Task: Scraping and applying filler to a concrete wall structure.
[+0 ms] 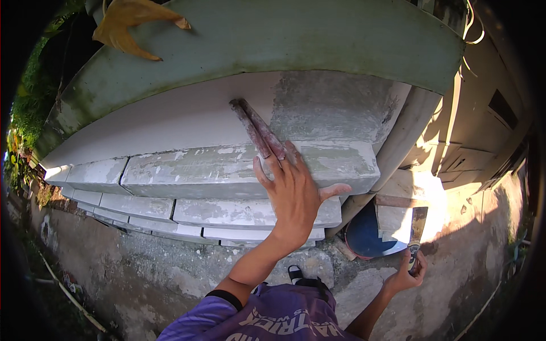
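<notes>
The left hand [294,196], at the centre of the frame, held the lower end of a narrow, reddish-stained tool [259,129]; its fingers were close on that end, while its thumb stood out to the right. The tool slanted toward the upper left across a white wall face [187,116]; its exact contact with the face could not be determined. Adjoining it on the right was a grey patch [330,105]. Below ran a stepped, pale moulding [244,170] with worn, patchy paint.

The right hand [410,274], at lower right, was closed around the dark handle of a putty knife [419,224], its stained blade pointing up the frame. Just left of the knife lay a blue basin [364,230], partly hidden by a board [392,219].

A curved green-grey slab [296,40] spanned the top, bearing a yellow-brown leaf [131,25] at upper left. A sandalled foot [296,274] was visible at lower centre.
</notes>
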`<action>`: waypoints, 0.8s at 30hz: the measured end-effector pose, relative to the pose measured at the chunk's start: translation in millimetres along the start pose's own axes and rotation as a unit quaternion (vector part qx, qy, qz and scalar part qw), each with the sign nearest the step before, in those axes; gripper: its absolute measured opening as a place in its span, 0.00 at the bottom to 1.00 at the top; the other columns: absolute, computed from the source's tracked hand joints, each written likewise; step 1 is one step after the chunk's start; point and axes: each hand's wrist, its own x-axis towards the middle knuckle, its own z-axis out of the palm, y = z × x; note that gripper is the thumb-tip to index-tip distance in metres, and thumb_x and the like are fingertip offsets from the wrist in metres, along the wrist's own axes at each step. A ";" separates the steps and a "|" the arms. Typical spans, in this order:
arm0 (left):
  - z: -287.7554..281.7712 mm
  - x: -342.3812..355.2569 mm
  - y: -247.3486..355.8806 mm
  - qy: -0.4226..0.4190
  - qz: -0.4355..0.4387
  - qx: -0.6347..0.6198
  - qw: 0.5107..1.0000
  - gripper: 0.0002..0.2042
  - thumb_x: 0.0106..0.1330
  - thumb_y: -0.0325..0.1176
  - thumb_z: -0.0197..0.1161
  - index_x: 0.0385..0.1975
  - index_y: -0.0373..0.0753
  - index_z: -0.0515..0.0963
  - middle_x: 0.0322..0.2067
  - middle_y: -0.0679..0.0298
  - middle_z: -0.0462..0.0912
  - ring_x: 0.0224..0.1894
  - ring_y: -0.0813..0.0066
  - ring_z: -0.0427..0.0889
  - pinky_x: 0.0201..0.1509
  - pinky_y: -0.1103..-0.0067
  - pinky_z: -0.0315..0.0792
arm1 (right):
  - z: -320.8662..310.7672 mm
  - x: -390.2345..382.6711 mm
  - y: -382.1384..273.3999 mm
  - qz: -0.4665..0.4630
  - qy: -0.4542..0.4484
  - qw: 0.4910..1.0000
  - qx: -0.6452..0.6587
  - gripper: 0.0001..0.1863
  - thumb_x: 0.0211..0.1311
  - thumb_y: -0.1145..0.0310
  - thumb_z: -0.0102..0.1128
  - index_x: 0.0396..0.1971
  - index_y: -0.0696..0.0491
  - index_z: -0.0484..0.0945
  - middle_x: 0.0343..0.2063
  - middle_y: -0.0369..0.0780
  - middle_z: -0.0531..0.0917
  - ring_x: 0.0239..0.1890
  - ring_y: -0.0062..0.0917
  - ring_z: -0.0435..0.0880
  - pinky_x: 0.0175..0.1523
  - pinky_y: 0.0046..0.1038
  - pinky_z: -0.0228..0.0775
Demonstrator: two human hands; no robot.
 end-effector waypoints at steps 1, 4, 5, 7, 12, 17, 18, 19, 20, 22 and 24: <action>1.9 -0.2 7.0 0.000 0.003 0.000 1.000 0.63 0.45 0.84 0.50 0.62 0.21 0.67 0.48 0.38 0.76 0.61 0.40 0.64 0.69 0.44 0.43 | -1.3 -1.7 -1.6 -0.007 0.008 1.000 -0.014 0.13 0.55 0.82 0.71 0.41 0.61 0.82 0.41 0.41 0.84 0.41 0.23 0.81 0.50 0.27 0.75; 6.2 -6.5 30.9 -0.019 0.034 -0.068 0.997 0.59 0.42 0.82 0.52 0.54 0.22 0.77 0.49 0.45 0.79 0.60 0.51 0.69 0.74 0.41 0.41 | -7.9 -6.1 -8.4 0.010 0.044 0.999 -0.011 0.16 0.49 0.87 0.71 0.39 0.61 0.80 0.41 0.42 0.84 0.40 0.24 0.81 0.49 0.25 0.74; 10.4 -8.2 41.4 -0.022 0.039 -0.073 0.996 0.59 0.42 0.82 0.52 0.54 0.22 0.77 0.49 0.45 0.79 0.60 0.51 0.69 0.74 0.41 0.41 | -11.8 -7.8 -9.4 0.010 0.048 0.999 -0.017 0.16 0.49 0.87 0.71 0.39 0.61 0.80 0.41 0.42 0.84 0.40 0.24 0.81 0.49 0.25 0.74; 22.2 -13.9 65.6 0.045 0.093 -0.143 0.984 0.53 0.45 0.78 0.56 0.50 0.25 0.79 0.49 0.51 0.80 0.60 0.57 0.70 0.75 0.42 0.42 | -23.3 -11.4 -12.0 0.010 0.044 0.999 -0.029 0.16 0.49 0.88 0.70 0.39 0.61 0.80 0.41 0.43 0.83 0.41 0.26 0.81 0.49 0.27 0.75; 55.5 -31.5 140.7 0.048 0.203 -0.228 0.951 0.44 0.51 0.72 0.58 0.48 0.29 0.80 0.47 0.57 0.81 0.61 0.63 0.71 0.76 0.46 0.44 | -67.3 -23.4 -20.2 0.021 0.065 0.995 -0.074 0.16 0.49 0.88 0.70 0.39 0.60 0.79 0.41 0.42 0.83 0.41 0.26 0.81 0.49 0.28 0.76; 143.1 -112.7 185.8 0.089 0.382 -0.285 0.875 0.37 0.57 0.68 0.59 0.46 0.33 0.80 0.61 0.48 0.73 0.68 0.57 0.63 0.75 0.48 0.45 | -94.6 -45.5 -24.6 0.046 0.112 0.992 -0.020 0.16 0.50 0.88 0.70 0.38 0.59 0.79 0.39 0.41 0.82 0.40 0.25 0.80 0.48 0.27 0.76; 141.1 -129.3 181.9 0.013 0.385 -0.316 0.867 0.33 0.58 0.65 0.60 0.43 0.35 0.80 0.61 0.49 0.73 0.68 0.57 0.63 0.74 0.49 0.46 | -103.9 -49.5 -24.3 0.044 0.112 0.993 -0.018 0.15 0.51 0.87 0.70 0.38 0.59 0.79 0.38 0.39 0.82 0.39 0.22 0.80 0.46 0.24 0.74; 140.5 -144.9 173.8 -0.062 0.387 -0.343 0.854 0.30 0.60 0.63 0.61 0.40 0.36 0.81 0.61 0.49 0.73 0.68 0.58 0.64 0.74 0.49 0.48 | -113.5 -54.5 -23.7 0.041 0.120 0.992 -0.026 0.15 0.51 0.87 0.70 0.38 0.59 0.79 0.38 0.39 0.82 0.39 0.22 0.80 0.46 0.24 0.74; 145.5 -160.3 161.3 -0.094 0.385 -0.343 0.851 0.25 0.62 0.58 0.61 0.39 0.38 0.81 0.61 0.49 0.72 0.68 0.58 0.64 0.73 0.50 0.49 | -121.2 -58.6 -22.0 0.069 0.112 0.991 -0.039 0.14 0.52 0.87 0.70 0.38 0.59 0.79 0.37 0.37 0.81 0.38 0.20 0.79 0.45 0.22 0.73; 167.3 -199.2 129.4 -0.135 0.379 -0.335 0.852 0.17 0.65 0.50 0.61 0.37 0.41 0.81 0.62 0.49 0.72 0.68 0.57 0.64 0.73 0.52 0.50 | -128.6 -63.5 -16.0 0.084 0.100 0.991 -0.026 0.16 0.54 0.86 0.70 0.41 0.58 0.77 0.33 0.33 0.79 0.33 0.15 0.76 0.39 0.18 0.70; 184.5 -232.1 92.6 -0.170 0.384 -0.316 0.851 0.11 0.67 0.42 0.60 0.41 0.44 0.81 0.62 0.48 0.70 0.69 0.56 0.62 0.72 0.52 0.51 | -127.6 -70.9 -11.6 0.141 0.104 0.984 0.040 0.17 0.54 0.86 0.70 0.42 0.56 0.76 0.31 0.31 0.78 0.30 0.13 0.74 0.35 0.16 0.67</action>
